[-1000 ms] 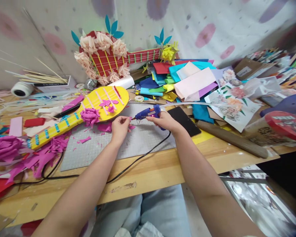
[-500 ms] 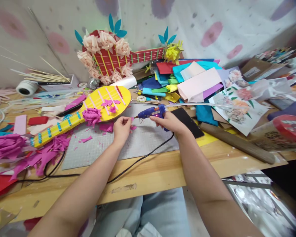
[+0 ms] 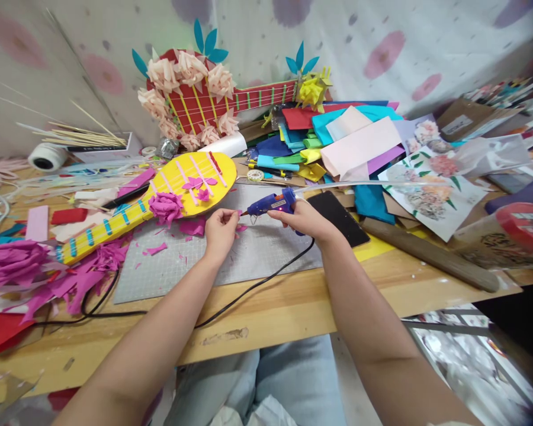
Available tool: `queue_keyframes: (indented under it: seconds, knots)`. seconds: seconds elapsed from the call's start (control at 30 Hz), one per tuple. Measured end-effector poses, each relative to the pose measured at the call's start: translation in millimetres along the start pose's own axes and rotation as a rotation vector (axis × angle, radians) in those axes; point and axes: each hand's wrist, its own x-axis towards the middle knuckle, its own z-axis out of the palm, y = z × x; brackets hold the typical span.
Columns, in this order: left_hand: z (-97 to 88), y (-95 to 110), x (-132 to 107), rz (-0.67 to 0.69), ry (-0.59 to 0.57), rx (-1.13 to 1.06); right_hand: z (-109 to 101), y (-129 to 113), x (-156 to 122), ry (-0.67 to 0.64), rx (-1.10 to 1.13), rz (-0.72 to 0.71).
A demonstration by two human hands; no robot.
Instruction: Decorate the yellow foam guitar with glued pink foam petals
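Observation:
My right hand (image 3: 304, 219) is wrapped round the handle of a blue glue gun (image 3: 270, 204), with a long clear glue stick (image 3: 364, 184) running out of its back. The gun's nozzle points left and meets the fingertips of my left hand (image 3: 222, 229). Those fingers pinch a small piece of magenta crepe paper (image 3: 240, 212), mostly hidden by them. Behind my left hand lies a yellow paper guitar (image 3: 190, 183), with a magenta paper flower (image 3: 166, 208) on its body. Below both hands is a grey cutting mat (image 3: 155, 275) strewn with magenta scraps.
A black cord (image 3: 257, 287) crosses the table's front. Right of the mat lie a black flat slab (image 3: 337, 218) and a wooden stick (image 3: 430, 254). Coloured paper (image 3: 359, 148) piles up behind. A red flowered guitar (image 3: 190, 112) leans at the back; magenta crepe (image 3: 15, 260) lies left.
The view has shifted very slightly. Both hands stay nearly in place, the nozzle still at the left fingertips.

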Motion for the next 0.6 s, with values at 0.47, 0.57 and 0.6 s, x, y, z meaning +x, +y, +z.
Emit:
queue_keyframes:
  seconds: [0.47, 0.57, 0.6]
  knots:
    - [-2.7, 3.4, -3.4, -0.010, -0.001, -0.003, 1.7, 4.6, 1.5, 0.020, 0.036, 0.010]
    - [-3.0, 1.9, -2.7, -0.008, -0.001, -0.001, 2.3, 5.2, 1.8, 0.023, 0.054, 0.010]
    - [-2.9, 1.7, -2.5, -0.008, -0.002, 0.001, 2.4, 5.3, 1.6, 0.024, 0.061, 0.006]
